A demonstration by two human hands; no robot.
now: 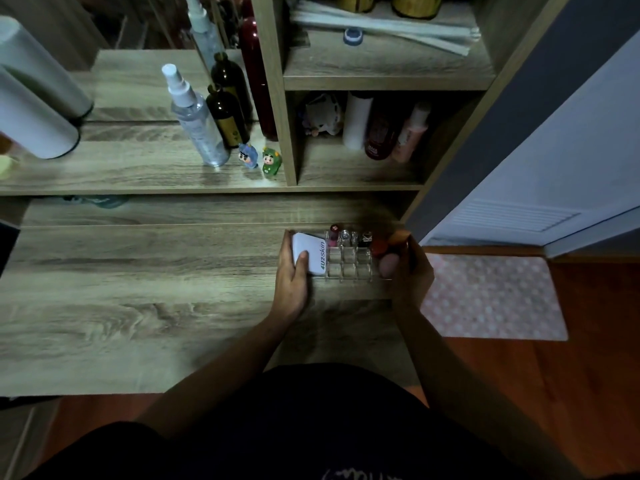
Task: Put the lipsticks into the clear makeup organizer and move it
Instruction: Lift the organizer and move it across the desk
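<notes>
The clear makeup organizer [349, 263] stands on the wooden desk [138, 289] near its right edge. Several lipsticks [349, 236] stand in its back row of cells; the front cells look empty. A white compact marked "U2skin" [311, 252] sits at the organizer's left side, with my left hand [292, 271] wrapped around that side and its thumb on the compact. My right hand [410, 268] grips the organizer's right side, where orange and pink makeup sponges [386, 254] sit. The dim light hides whether the organizer is lifted off the desk.
On the shelf behind stand a clear spray bottle [197, 123], dark bottles [227, 112] and two small figurines [259, 159]. Cubbies to the right hold bottles [384, 129]. A white cylinder [31, 109] lies at the left. A dotted pink mat [491, 299] lies on the floor right of the desk.
</notes>
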